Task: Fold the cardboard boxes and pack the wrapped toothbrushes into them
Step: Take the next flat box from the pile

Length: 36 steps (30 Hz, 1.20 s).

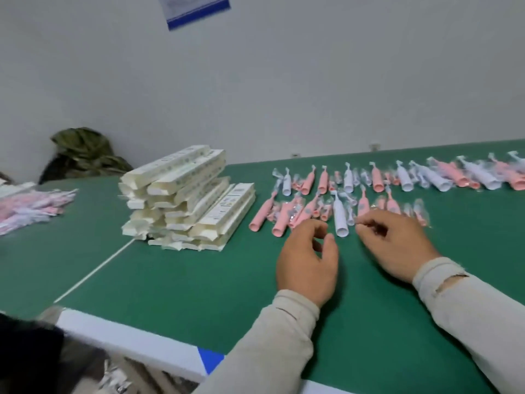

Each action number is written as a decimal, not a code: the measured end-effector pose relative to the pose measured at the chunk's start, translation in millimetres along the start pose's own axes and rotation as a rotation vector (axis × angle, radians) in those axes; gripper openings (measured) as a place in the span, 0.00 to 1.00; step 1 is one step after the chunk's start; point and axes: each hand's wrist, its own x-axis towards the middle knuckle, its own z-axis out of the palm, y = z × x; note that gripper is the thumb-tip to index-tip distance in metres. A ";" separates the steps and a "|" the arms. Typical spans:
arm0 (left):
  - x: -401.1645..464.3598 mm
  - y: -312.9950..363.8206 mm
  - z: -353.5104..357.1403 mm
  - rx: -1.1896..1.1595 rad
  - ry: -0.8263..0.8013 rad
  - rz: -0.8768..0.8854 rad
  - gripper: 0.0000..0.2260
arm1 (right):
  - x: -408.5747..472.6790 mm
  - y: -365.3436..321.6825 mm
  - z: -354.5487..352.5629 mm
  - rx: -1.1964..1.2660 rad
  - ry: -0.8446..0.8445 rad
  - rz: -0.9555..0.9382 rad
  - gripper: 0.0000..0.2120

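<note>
Both hands are over the green table (170, 280) now, palms down, sleeves reaching in from the near edge. The left hand (308, 260) hovers with fingers loosely curled and nothing in them, so it's released, its fingertips just short of the near row of wrapped toothbrushes (312, 206). A pink toothbrush (281, 220) lies just ahead of its knuckles, base end pointing back toward the person. The right hand (395, 245) sits beside the left, fingers bent and blurred at the tips; something small may be pinched there, but I cannot tell whether it grasps anything. Between the two hands, just beyond the fingertips, a white toothbrush (340, 217) lies upright in the row, wide end nearest.

Farther beyond the hands runs a second row of pink and white brushes in clear wrap, and it stretches away past the right hand toward the table's far end. Off to the left of the left hand, well apart, stands the stack of cardboard boxes (187, 200), cream-coloured, long and narrow, piled several layers high with end flaps showing. Farther left again, a loose heap of wrapped brushes (31, 209) rests near the table's edge. Behind the stack, against the wall, lies a bundle of green cloth (85, 152).
</note>
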 end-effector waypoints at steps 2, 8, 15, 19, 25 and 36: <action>8.5 -0.5 -17.7 0.129 0.018 0.067 0.07 | -2.7 -2.1 -1.6 0.009 -0.016 -0.008 0.13; 74.3 -28.3 -100.3 0.695 0.114 -0.013 0.14 | -0.2 -12.8 -5.0 0.044 0.009 -0.003 0.05; 97.7 -51.3 -146.4 0.947 0.210 -0.097 0.17 | -2.6 -8.9 -7.6 0.091 0.009 0.025 0.05; 125.1 -48.5 -171.4 1.103 0.248 -0.080 0.21 | -2.0 -7.3 -6.2 0.116 0.000 0.041 0.06; 152.5 -45.1 -197.3 1.137 0.341 -0.152 0.21 | -2.2 -4.6 -4.5 0.138 -0.009 0.056 0.07; 216.4 -57.3 -263.9 0.982 -0.123 -0.471 0.25 | -0.2 -7.0 -0.6 0.145 -0.013 0.068 0.08</action>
